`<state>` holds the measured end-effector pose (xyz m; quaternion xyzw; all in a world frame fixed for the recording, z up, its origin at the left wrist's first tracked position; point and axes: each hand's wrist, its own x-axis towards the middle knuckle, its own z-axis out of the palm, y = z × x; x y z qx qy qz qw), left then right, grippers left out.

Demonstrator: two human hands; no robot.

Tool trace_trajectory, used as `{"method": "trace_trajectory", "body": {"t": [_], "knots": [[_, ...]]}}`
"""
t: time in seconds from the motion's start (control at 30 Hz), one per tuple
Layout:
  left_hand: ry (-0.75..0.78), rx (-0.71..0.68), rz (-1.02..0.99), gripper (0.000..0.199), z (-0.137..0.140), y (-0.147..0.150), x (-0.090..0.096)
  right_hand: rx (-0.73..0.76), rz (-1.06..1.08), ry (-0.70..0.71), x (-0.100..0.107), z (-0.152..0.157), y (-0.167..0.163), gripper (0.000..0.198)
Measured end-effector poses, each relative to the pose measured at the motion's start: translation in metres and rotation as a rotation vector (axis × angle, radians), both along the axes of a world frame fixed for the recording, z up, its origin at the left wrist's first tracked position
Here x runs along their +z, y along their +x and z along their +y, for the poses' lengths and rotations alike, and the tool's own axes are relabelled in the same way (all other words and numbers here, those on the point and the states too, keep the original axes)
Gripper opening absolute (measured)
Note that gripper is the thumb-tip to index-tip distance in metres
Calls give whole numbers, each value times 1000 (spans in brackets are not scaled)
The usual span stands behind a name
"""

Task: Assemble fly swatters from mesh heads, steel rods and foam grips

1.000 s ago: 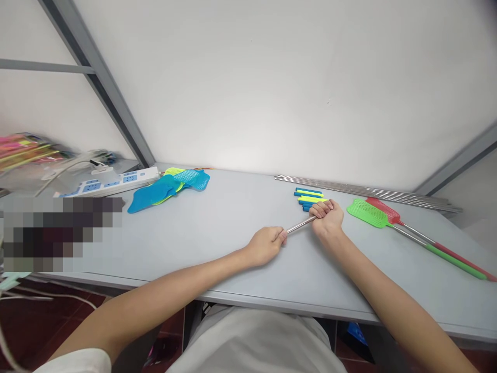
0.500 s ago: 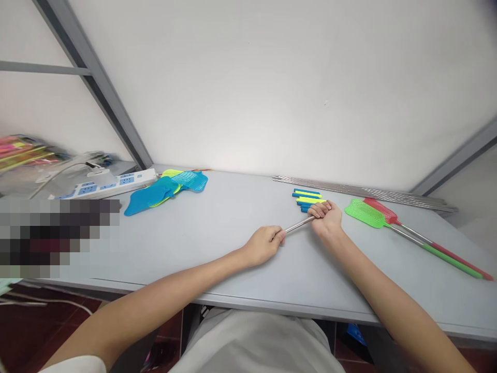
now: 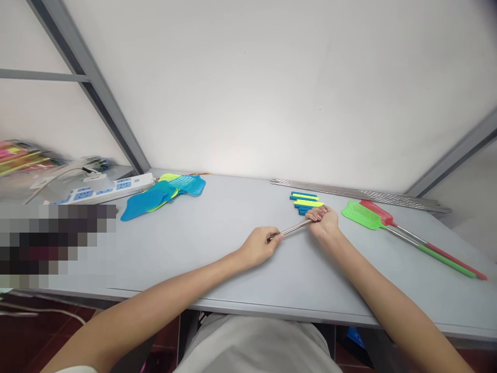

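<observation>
A thin metal rod (image 3: 295,228) is held slantwise just above the table between my two hands. My left hand (image 3: 259,245) is closed round its lower left end, thumb and forefinger pinching it. My right hand (image 3: 323,219) has its fingers curled over the upper right end, palm turned partly up; whatever else the fingers cover is hidden. Right behind it lies a small pile of blue and yellow handle tubes (image 3: 305,202). To its right rest a green fly swatter (image 3: 363,215) and a red fly swatter (image 3: 376,211), both with metal shafts and coloured grips.
Blue and yellow swatter heads (image 3: 145,200) are heaped on the grey table (image 3: 174,259) at the left, beside a white power strip (image 3: 134,182). A bundle of metal rods (image 3: 361,194) lies along the wall. Grey frame posts (image 3: 106,109) flank both sides.
The view has shifted slightly. Both hands remain on the rod; the fingers of my right hand look a little looser, and my left thumb has shifted slightly along it.
</observation>
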<state>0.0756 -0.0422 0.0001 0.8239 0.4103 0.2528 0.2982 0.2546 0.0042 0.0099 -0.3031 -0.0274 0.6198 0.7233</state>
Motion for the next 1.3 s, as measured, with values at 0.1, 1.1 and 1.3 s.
{"method": "trace_trajectory", "body": {"t": [0.1,1.1,1.3], "knots": [[17,13,7,29,2,-1,1,3,6,-11,-1,0,0,24],[405,24,385,30,21,-20,14,-13,26,-101,1,-8,-10,25],[342,-37,370,27,23,-21,6,-42,8,-98,2,-8,-13,23]]}}
